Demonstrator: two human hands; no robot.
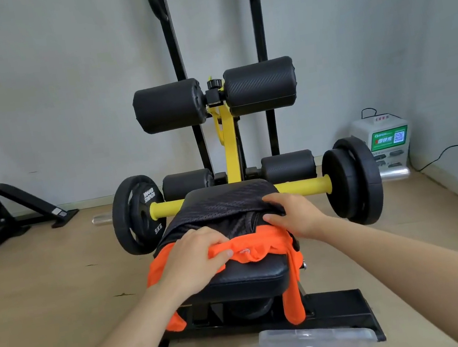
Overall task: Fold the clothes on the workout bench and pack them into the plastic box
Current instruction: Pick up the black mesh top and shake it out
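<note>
Orange garment under left fingers

Black mesh cloth (perforated, matt); bench pad grained leatherette.

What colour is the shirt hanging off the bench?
Bright orange. The head view shows it draped over the black bench seat.

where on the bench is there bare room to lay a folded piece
Only the near end of the bench pad, in front of the orange garment, is bare. Beyond it the black mesh garment and both hands, left and right, crowd the pad.
</note>
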